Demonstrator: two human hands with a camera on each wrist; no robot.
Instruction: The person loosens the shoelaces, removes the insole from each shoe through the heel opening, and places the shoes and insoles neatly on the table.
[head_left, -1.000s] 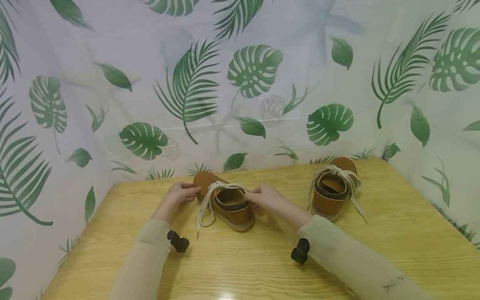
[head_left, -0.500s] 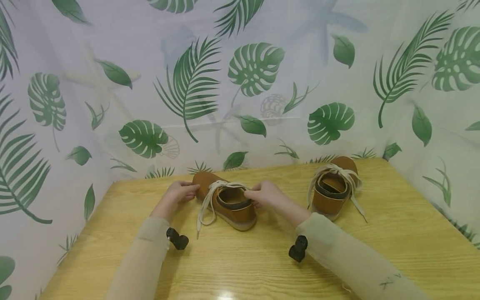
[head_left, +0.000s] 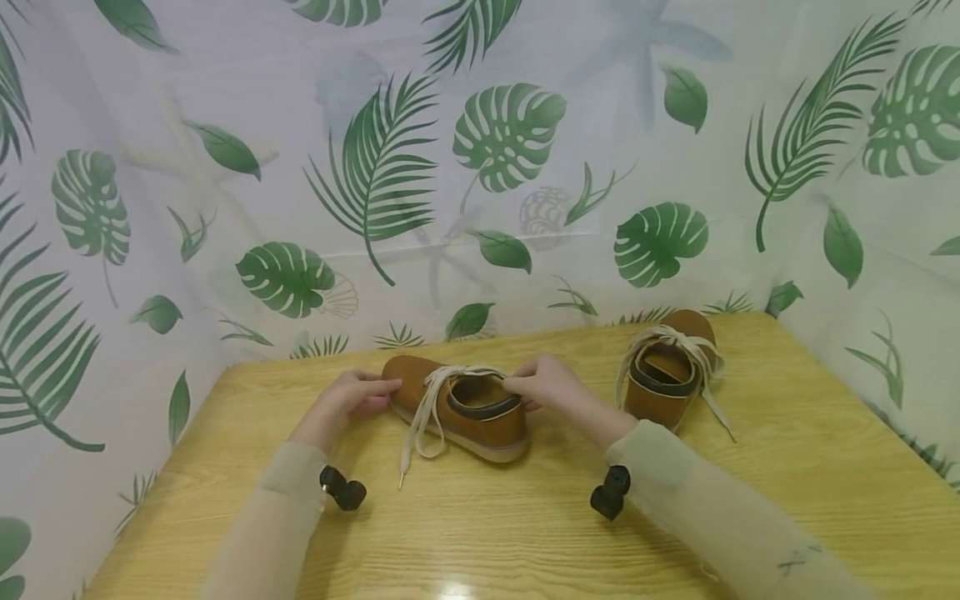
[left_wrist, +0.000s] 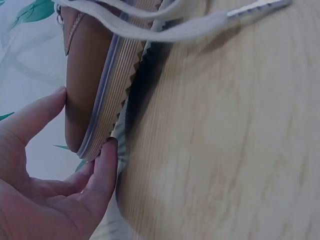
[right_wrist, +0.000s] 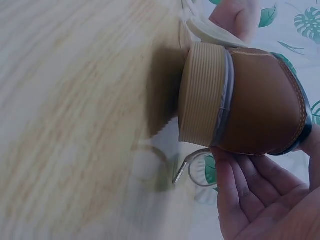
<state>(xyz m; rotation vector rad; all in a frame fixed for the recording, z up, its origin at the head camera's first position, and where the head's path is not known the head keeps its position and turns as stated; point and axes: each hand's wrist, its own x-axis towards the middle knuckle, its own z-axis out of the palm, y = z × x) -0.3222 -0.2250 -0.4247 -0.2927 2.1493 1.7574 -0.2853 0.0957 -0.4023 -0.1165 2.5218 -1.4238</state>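
A brown lace-up shoe (head_left: 491, 431) with cream laces stands at the left of the table, toe pointing left and heel right. My left hand (head_left: 345, 407) pinches its toe; in the left wrist view the thumb lies against the leather upper and fingertips (left_wrist: 107, 150) tuck under the ridged sole (left_wrist: 112, 95). At the heel end, my right hand (head_left: 553, 393) grips the collar edge, thumb at the opening and fingers (right_wrist: 250, 182) along the outer side. In both wrist views a dark gap shows beneath the sole. One lace end (head_left: 405, 467) hangs down toward the table.
A matching brown shoe (head_left: 656, 404) with tied cream laces sits to the right, its toe toward the back wall. The wooden table (head_left: 480, 517) ends at a leaf-printed cloth (head_left: 420, 192) behind and at both sides.
The held shoe has turned so its side faces the camera more, its heel shifting right and its toe slightly nearer. Both hands moved along with it. The other shoe stays put.
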